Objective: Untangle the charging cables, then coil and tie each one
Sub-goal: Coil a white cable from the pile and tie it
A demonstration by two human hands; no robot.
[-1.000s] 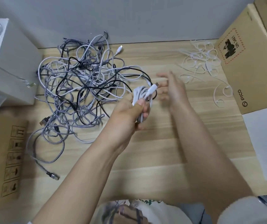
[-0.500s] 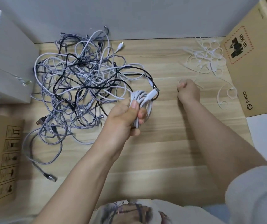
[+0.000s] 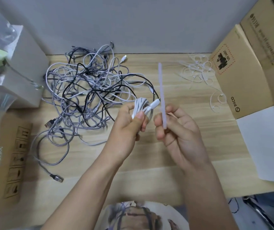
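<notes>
Now a white tie strip [image 3: 162, 95] has been fetched from the upper-right pile and is pinched by the right hand [image 3: 176, 130] at frame centre; the left hand [image 3: 129, 125] stays clamped on the coiled white cable [image 3: 142, 106], ready for tying.

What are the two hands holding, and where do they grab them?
The left hand grips the coiled white cable round the bundle's lower part. The right hand pinches a pale tie strip near its lower end.

Soft even indoor light, faint shadows, wide-angle edge bending, slight motion blur
</notes>
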